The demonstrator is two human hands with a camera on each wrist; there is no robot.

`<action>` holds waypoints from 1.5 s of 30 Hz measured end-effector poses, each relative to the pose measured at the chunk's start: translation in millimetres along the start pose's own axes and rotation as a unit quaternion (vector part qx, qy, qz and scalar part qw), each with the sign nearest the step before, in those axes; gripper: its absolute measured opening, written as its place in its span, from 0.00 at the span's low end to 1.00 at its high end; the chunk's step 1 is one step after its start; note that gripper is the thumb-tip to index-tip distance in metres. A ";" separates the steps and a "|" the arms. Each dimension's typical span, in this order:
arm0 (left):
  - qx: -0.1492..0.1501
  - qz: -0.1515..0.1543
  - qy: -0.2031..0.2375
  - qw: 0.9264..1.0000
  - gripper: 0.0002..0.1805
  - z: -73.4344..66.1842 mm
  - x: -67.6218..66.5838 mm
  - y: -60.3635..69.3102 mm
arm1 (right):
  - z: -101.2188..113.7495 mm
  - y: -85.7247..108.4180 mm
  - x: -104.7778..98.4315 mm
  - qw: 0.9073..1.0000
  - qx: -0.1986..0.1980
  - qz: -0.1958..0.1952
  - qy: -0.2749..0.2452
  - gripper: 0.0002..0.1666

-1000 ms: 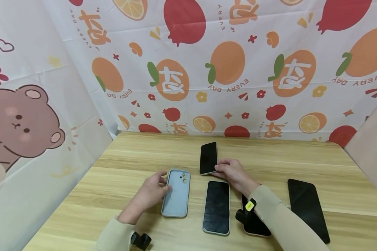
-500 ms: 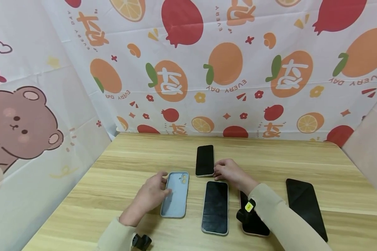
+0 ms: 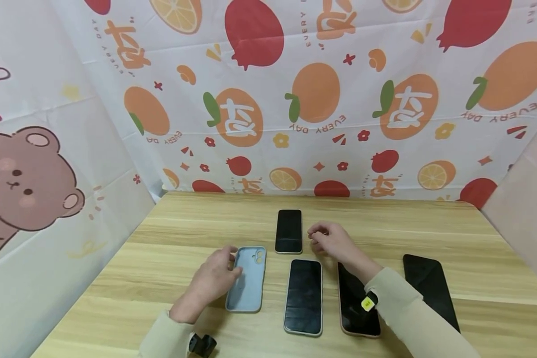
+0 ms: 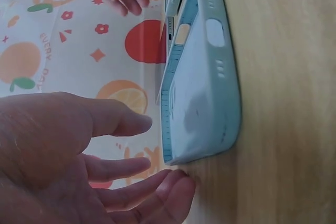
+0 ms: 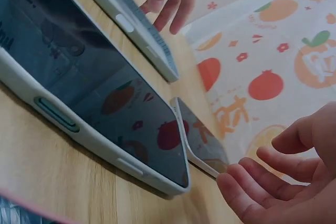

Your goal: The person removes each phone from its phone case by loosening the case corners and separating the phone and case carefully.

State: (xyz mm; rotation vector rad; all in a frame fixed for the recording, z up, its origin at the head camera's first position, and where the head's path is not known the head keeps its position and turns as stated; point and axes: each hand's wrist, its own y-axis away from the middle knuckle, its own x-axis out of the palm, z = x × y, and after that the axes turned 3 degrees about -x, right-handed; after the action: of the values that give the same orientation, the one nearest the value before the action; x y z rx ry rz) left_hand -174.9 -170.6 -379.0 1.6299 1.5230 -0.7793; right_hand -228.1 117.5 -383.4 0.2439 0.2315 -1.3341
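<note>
An empty light blue phone case (image 3: 247,283) lies on the table with its inner side up. Beside its left edge is my left hand (image 3: 212,273), fingers loosely bent; the left wrist view shows the thumb (image 4: 123,121) apart from the case. Farther back, a bare phone (image 3: 288,231) lies screen up. My right hand (image 3: 335,242) hovers just right of that phone, holding nothing, and in the right wrist view its fingers (image 5: 252,182) are loosely curved near the phone's edge. Between the hands and closer to me, a phone in a pale case (image 3: 303,297) lies screen up.
A dark phone with a pinkish edge (image 3: 358,306) lies partly under the right forearm. Farther right is a larger black slab (image 3: 431,286), partly hidden by the sleeve. A fruit-print cloth (image 3: 313,149) hangs behind the wooden table (image 3: 197,223).
My right hand has set the bare phone flat on the table, let go of it and drawn slightly right. The left hand stays beside the case. The head view has shifted a little.
</note>
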 end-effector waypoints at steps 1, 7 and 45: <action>0.002 -0.005 -0.008 1.000 0.28 -0.1 0.0 0.2 | 0.2 2.5 -2.2 1.000 -0.002 0.001 -0.002 0.15; 0.023 -0.037 -0.026 0.999 0.25 -9.7 0.8 1.6 | -1.8 20.2 -12.2 0.999 0.007 0.015 -0.038 0.16; 0.063 0.233 0.199 0.950 0.29 -65.2 31.2 10.3 | 5.7 90.5 12.8 0.983 -0.004 0.078 0.165 0.28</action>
State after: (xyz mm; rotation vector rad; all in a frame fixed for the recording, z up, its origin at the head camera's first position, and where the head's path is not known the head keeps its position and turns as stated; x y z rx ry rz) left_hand -165.6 -98.8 -369.7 2.2321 1.2764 -0.3009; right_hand -136.9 123.5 -378.1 0.4687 0.4875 -1.1328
